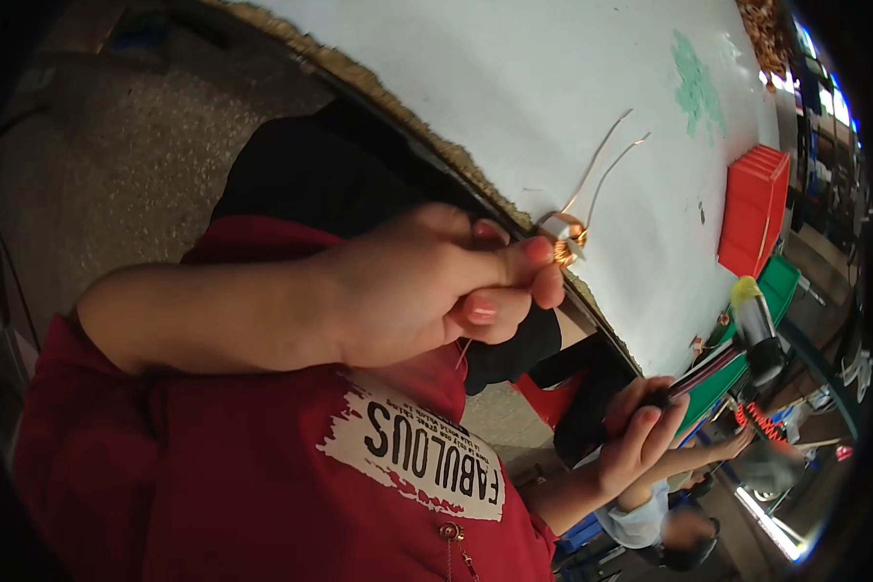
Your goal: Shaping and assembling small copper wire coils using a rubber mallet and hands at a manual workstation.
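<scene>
While my left hand (pixel 427 286) pinched the small copper coil (pixel 565 240) at the white table's (pixel 514 87) edge, leads trailing away, my right hand (pixel 640 422) gripped a tool (pixel 718 364) pointing up toward it

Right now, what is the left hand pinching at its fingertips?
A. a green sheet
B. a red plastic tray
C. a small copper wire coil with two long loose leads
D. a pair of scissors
C: the left hand pinches a small copper wire coil at the white table edge, its two thin leads arching over the top, while the right hand grips a dark-handled tool.
</scene>
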{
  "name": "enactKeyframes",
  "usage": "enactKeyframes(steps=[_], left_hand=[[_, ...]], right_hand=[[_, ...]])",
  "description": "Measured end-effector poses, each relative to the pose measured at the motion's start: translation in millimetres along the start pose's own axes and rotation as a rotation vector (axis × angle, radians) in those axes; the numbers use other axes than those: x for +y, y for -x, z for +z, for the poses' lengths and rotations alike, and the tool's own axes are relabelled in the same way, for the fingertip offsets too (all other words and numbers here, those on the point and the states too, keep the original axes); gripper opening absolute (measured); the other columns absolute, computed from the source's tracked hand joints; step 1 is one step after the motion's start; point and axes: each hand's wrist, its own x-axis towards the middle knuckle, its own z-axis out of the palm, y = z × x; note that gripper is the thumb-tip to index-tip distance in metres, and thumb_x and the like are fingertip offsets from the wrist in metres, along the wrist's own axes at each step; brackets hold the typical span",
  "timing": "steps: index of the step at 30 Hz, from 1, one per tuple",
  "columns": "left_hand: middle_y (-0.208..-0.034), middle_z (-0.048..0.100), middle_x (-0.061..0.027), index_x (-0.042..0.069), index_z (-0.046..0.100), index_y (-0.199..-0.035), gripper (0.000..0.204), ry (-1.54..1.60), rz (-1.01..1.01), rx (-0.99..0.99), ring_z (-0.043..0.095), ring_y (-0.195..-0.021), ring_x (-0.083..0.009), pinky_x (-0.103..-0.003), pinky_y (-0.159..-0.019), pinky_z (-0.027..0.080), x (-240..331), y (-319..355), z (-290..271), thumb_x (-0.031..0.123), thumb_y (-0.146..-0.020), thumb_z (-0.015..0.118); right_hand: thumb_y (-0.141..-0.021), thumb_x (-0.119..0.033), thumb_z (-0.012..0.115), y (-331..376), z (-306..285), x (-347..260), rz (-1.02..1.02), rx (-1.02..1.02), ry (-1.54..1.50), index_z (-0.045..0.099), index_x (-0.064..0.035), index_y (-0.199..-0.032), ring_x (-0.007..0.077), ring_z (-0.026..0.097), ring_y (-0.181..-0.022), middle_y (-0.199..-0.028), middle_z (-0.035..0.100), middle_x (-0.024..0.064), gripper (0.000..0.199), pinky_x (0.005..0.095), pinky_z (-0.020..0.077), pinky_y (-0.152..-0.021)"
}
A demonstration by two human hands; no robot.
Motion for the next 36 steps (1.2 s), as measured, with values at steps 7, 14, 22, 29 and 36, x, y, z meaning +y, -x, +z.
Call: enactKeyframes(steps=[7,14,22,29,36], left_hand=[[-0.089,0.061,-0.0045,0.006,0.062,-0.098,0.019,0.044,-0.010,0.090,0.035,-0.053,-0.0013,-0.016,-0.051,0.026,-1,0,9,0.009,-0.099,0.043],[-0.082,0.058,-0.0021,-0.001,0.060,-0.096,0.021,0.040,-0.018,0.075,0.036,-0.054,-0.0014,-0.016,-0.052,0.026,0,1,11,0.010,-0.099,0.042],[-0.077,0.056,-0.0015,-0.003,0.059,-0.093,0.022,0.089,-0.055,0.055,0.036,-0.055,-0.0022,-0.016,-0.053,0.026,-1,0,9,0.011,-0.099,0.043],[-0.079,0.057,-0.0035,-0.004,0.058,-0.094,0.022,0.052,-0.028,0.063,0.036,-0.056,-0.0030,-0.016,-0.052,0.027,0,-2,10,0.011,-0.099,0.043],[-0.082,0.058,-0.0058,-0.006,0.057,-0.096,0.021,0.096,-0.033,0.084,0.038,-0.058,-0.0037,-0.016,-0.052,0.028,0,0,11,0.009,-0.099,0.043]], right_hand=[[-0.096,-0.039,0.043,-9,0,-22,-0.042,-0.438,0.028,0.045,-0.0005,-0.095,0.0070,0.030,-0.046,-0.058,0.037,-0.0018,0.038,0.0192,0.0242,-0.042],[-0.097,-0.037,0.042,-30,-1,-15,-0.323,-0.427,0.398,0.048,-0.0012,-0.088,0.0084,0.031,-0.047,-0.058,0.041,0.0001,0.037,0.0219,0.0257,-0.044],[-0.097,-0.034,0.041,-31,-6,-18,-0.458,-0.472,0.674,0.048,-0.0016,-0.084,0.0093,0.032,-0.047,-0.057,0.041,0.0002,0.036,0.0219,0.0243,-0.044],[-0.096,-0.035,0.040,-30,-1,-30,-0.320,-0.441,0.533,0.048,-0.0022,-0.085,0.0094,0.031,-0.046,-0.056,0.039,-0.0003,0.036,0.0215,0.0229,-0.044],[-0.096,-0.041,0.039,-26,4,-25,-0.278,-0.395,0.112,0.046,-0.0045,-0.082,0.0076,0.029,-0.045,-0.054,0.038,0.0000,0.040,0.0222,0.0219,-0.043]])
